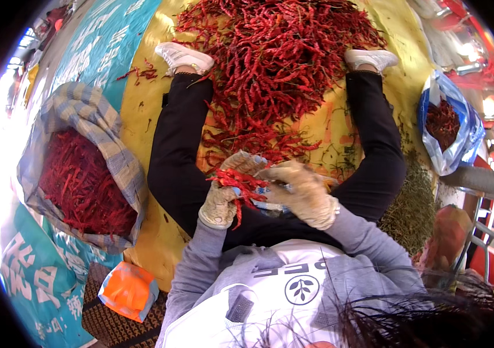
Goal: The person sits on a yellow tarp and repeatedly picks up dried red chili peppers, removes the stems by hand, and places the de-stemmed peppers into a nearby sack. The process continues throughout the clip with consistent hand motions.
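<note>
A bunch of dried red chili peppers (pixel 241 186) lies in my left hand (pixel 220 206), which wears a soiled, pale work glove with bluish fingertips. The hand is closed around the bunch above my lap. My right hand (pixel 301 193), gloved too, is blurred by motion at the right side of the bunch. Whether its fingers pinch anything cannot be made out. Beyond both hands a large heap of dried red chili peppers (pixel 273 65) spreads between my legs, thinning out towards me on a yellow sheet (pixel 138 130).
A checked cloth sack (pixel 112 148) of red chilies stands at left, with an orange bag (pixel 128 289) below it. At right are a blue-and-white plastic bag (pixel 473 126) holding darker chilies, a pile of stems (pixel 410 213) and a metal-framed stool (pixel 477 180).
</note>
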Motion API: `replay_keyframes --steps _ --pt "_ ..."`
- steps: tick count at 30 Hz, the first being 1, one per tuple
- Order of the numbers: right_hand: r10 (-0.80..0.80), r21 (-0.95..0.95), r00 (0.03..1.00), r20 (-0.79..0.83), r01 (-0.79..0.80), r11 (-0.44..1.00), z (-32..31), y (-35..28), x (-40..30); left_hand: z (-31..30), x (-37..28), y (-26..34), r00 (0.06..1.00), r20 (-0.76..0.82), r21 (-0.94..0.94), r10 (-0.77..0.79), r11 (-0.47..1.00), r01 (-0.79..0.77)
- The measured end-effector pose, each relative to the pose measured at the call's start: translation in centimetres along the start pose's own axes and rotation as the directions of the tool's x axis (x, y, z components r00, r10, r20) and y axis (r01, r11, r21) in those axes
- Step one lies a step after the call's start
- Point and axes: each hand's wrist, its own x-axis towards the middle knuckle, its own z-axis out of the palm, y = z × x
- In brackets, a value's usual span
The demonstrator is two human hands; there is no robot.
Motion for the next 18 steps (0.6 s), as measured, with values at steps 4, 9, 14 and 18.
replay_keyframes --steps 4,9,14,18 --pt "-0.076 -0.491 0.987 0.143 0.137 0.860 2.2 0.9 0.2 0.4 0.8 -2.3 0.997 0.021 -0.063 -0.075 0.995 0.076" --pt "-0.103 -0.613 0.980 0.169 0.187 0.768 2.5 3.9 -1.4 0.3 0.9 -5.1 0.984 -0.147 -0.003 -0.104 0.995 0.105" --pt "0.001 -0.432 0.972 0.234 0.103 0.896 0.5 4.2 -1.6 0.4 1.2 -5.5 0.959 -0.195 0.117 -0.205 0.966 0.230" --pt "0.094 -0.273 0.986 0.139 -0.053 0.960 0.2 4.0 -1.8 0.5 1.4 -5.6 0.952 -0.145 0.016 -0.271 0.961 0.276"
